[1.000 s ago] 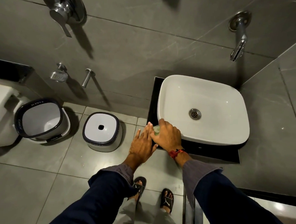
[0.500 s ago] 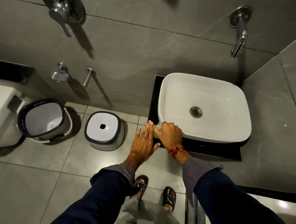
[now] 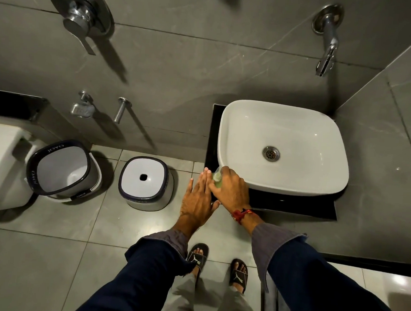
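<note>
The right hand (image 3: 231, 193) clasps a small greenish bottle (image 3: 217, 180) at the basin (image 3: 297, 137)'s front-left corner; the left hand (image 3: 198, 198) lies flat beside it, fingers released. Probably light, slick plastic; grip it mid-body

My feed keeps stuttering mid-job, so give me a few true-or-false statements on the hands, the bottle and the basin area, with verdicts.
1. The right hand grips a small green bottle at the near left corner of the basin. True.
2. The left hand is balled into a fist. False: its fingers are straight, and it lies flat right beside the bottle.
3. Water streams from the tap into the basin. False: no stream shows, and the basin holds nothing.
4. A white stool stands on the floor between the bucket and the basin. True.
</note>
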`<control>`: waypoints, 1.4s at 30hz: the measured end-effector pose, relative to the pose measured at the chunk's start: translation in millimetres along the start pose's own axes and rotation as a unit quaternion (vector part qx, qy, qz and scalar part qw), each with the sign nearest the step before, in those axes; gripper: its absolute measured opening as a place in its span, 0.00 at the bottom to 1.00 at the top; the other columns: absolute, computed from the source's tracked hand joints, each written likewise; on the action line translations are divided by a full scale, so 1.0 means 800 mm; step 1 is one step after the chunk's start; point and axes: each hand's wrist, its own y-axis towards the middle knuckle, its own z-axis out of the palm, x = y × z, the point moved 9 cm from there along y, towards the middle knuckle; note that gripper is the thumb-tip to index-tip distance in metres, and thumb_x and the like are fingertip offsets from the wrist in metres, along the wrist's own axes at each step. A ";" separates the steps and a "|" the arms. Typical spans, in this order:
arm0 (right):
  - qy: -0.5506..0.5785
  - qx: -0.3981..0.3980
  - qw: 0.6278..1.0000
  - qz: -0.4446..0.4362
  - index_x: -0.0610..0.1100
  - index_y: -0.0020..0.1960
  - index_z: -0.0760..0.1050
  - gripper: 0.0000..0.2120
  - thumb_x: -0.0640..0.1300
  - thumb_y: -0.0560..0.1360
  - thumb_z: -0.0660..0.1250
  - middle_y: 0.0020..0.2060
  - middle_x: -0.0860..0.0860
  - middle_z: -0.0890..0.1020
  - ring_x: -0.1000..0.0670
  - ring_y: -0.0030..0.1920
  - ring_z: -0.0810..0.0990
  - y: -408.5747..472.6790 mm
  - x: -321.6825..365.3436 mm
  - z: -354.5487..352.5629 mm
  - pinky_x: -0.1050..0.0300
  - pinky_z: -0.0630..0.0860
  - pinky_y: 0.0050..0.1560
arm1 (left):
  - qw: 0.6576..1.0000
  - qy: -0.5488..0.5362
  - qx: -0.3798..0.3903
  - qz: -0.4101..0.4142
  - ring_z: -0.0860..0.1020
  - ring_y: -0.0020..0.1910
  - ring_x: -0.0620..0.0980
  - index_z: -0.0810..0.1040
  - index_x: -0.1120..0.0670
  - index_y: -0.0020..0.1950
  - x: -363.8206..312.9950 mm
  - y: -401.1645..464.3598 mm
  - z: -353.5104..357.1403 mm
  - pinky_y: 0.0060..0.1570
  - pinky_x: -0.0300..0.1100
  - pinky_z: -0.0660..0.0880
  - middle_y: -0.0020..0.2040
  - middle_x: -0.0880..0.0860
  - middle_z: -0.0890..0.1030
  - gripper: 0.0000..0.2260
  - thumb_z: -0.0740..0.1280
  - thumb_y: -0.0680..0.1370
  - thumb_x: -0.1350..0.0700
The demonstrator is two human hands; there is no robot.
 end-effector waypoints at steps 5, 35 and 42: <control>-0.001 0.010 0.999 0.033 0.40 0.51 0.78 0.25 0.63 0.77 0.62 0.40 0.43 0.86 0.43 0.38 0.84 0.005 -0.010 0.002 0.55 0.79 0.35 | 1.000 0.009 -0.005 0.001 0.41 0.84 0.54 0.38 0.58 0.83 0.002 -0.003 0.000 0.83 0.57 0.47 0.85 0.57 0.39 0.40 0.53 0.84 0.36; -0.052 0.011 0.998 -0.026 0.40 0.57 0.76 0.23 0.59 0.76 0.64 0.47 0.42 0.84 0.42 0.41 0.84 0.000 0.006 0.008 0.52 0.82 0.39 | 1.000 0.020 0.016 0.002 0.43 0.84 0.54 0.38 0.58 0.83 -0.001 0.005 -0.002 0.83 0.57 0.47 0.85 0.57 0.41 0.39 0.51 0.84 0.35; -0.094 0.042 0.995 -0.017 0.38 0.52 0.78 0.23 0.58 0.80 0.60 0.42 0.42 0.84 0.42 0.38 0.84 0.019 0.011 0.008 0.52 0.80 0.36 | 1.000 0.021 0.019 0.001 0.43 0.84 0.54 0.39 0.59 0.83 -0.001 0.006 -0.002 0.83 0.57 0.46 0.85 0.58 0.42 0.38 0.52 0.85 0.37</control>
